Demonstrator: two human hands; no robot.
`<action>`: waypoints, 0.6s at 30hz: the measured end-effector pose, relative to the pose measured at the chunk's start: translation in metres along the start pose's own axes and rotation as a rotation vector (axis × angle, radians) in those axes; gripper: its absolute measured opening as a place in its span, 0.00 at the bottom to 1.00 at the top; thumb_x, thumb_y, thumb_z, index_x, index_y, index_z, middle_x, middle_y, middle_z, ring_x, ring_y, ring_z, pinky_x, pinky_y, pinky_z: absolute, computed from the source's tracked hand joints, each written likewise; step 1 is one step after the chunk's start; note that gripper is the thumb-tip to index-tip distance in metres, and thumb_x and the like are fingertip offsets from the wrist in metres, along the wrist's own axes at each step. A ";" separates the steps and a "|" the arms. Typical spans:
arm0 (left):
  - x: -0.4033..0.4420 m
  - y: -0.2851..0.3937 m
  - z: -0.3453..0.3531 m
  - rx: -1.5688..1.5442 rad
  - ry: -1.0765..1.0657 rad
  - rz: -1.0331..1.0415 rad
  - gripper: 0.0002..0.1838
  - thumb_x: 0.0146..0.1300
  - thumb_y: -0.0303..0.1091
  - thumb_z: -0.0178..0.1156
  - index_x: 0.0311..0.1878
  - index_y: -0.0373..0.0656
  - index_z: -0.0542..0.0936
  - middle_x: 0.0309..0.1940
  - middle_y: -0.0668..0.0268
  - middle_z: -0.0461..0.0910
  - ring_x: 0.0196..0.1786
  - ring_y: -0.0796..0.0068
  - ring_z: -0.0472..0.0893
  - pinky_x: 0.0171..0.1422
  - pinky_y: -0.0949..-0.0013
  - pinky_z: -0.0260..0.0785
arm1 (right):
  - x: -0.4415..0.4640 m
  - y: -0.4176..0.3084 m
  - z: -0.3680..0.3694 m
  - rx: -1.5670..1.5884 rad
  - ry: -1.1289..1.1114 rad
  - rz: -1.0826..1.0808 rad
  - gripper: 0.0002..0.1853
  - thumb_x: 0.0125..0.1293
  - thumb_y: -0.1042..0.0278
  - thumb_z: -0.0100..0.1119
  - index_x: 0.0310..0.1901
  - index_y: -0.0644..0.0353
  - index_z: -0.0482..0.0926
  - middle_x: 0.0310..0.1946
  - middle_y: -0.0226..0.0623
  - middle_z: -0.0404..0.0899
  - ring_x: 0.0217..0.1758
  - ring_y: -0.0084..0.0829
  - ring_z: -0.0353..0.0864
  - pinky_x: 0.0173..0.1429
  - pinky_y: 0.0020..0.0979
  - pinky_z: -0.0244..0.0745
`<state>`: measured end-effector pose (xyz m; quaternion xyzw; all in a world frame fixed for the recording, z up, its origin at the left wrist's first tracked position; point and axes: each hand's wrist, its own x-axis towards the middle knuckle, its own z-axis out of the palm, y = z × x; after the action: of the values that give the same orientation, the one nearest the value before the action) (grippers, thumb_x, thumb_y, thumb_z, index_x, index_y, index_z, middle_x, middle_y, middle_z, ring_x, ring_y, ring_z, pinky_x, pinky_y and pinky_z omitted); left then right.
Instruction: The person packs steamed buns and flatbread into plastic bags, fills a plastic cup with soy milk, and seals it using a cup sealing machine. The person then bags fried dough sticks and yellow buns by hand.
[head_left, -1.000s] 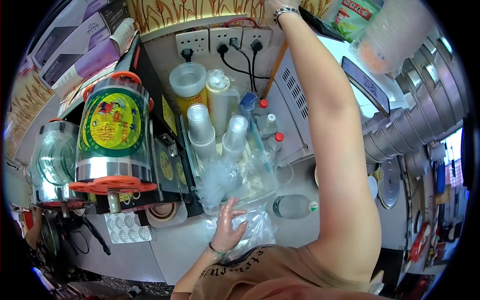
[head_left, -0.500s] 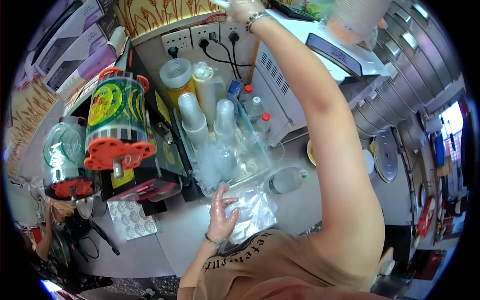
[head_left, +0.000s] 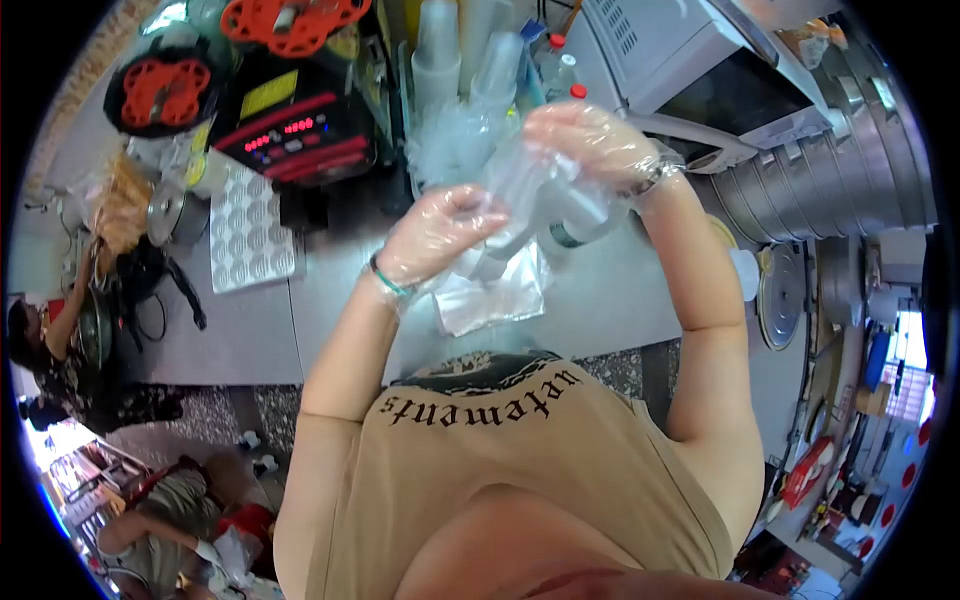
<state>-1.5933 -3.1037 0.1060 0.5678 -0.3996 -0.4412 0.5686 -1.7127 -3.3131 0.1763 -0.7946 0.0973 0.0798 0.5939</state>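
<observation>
Both hands wear clear plastic gloves and meet over the counter. My left hand (head_left: 438, 235) is closed on one side of a clear plastic bag (head_left: 535, 190), thumb against fingers. On the bag's other side, my right hand (head_left: 592, 145) pinches its upper edge. The bag hangs between them, spread and see-through. Beneath it, a stack of flat plastic bags (head_left: 495, 300) lies on the counter. Behind the hands stand stacked clear cups (head_left: 438, 60) in a tray, beside crumpled clear plastic (head_left: 448, 145). A clear bottle lying on the counter is partly covered by the bag.
A sealing machine (head_left: 295, 135) with a lit red display stands at the back left, beside a patterned sheet (head_left: 250, 230). At the back right are a microwave (head_left: 720, 90) and stacked metal pans (head_left: 840, 190). Two other people are at the left, one at the counter, one lower down.
My right hand has come down from the top of the view to the middle. My left hand has lifted off the flat bags, and a clear bag is now between both hands. The view has tilted down.
</observation>
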 end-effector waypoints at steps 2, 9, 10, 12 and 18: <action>-0.014 -0.006 -0.002 -0.255 -0.005 -0.131 0.10 0.62 0.33 0.66 0.43 0.39 0.79 0.37 0.74 0.78 0.40 0.86 0.75 0.48 0.79 0.68 | -0.014 0.020 0.008 0.242 0.299 -0.041 0.16 0.68 0.56 0.57 0.47 0.59 0.80 0.38 0.26 0.79 0.39 0.18 0.76 0.41 0.21 0.72; -0.051 -0.026 -0.018 -0.801 0.221 0.159 0.08 0.66 0.26 0.57 0.47 0.39 0.74 0.40 0.67 0.78 0.41 0.77 0.79 0.49 0.72 0.72 | -0.044 0.035 0.050 0.268 0.346 -0.030 0.13 0.65 0.55 0.62 0.39 0.57 0.80 0.31 0.20 0.74 0.33 0.14 0.68 0.40 0.19 0.65; -0.058 -0.029 -0.016 -0.799 0.240 0.163 0.08 0.66 0.26 0.57 0.47 0.39 0.74 0.40 0.67 0.78 0.41 0.77 0.79 0.49 0.72 0.72 | -0.041 0.040 0.052 0.223 0.420 0.005 0.12 0.66 0.56 0.61 0.37 0.58 0.80 0.31 0.20 0.75 0.35 0.14 0.69 0.42 0.18 0.64; -0.070 -0.017 -0.004 -0.879 0.314 -0.040 0.09 0.67 0.28 0.56 0.48 0.37 0.76 0.40 0.67 0.79 0.40 0.79 0.78 0.47 0.73 0.72 | -0.037 0.053 0.061 0.270 0.389 -0.050 0.13 0.66 0.56 0.60 0.36 0.58 0.80 0.31 0.20 0.76 0.35 0.15 0.69 0.42 0.18 0.64; -0.088 -0.035 -0.006 -0.480 0.345 -0.049 0.08 0.67 0.32 0.58 0.43 0.38 0.79 0.35 0.70 0.80 0.37 0.82 0.77 0.41 0.80 0.70 | -0.037 0.066 0.072 0.005 0.334 -0.073 0.12 0.70 0.58 0.56 0.41 0.58 0.80 0.35 0.25 0.79 0.40 0.16 0.73 0.46 0.22 0.70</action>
<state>-1.6145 -3.0162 0.0750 0.4932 -0.1676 -0.4339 0.7351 -1.7658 -3.2599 0.1038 -0.7983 0.1661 -0.0753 0.5740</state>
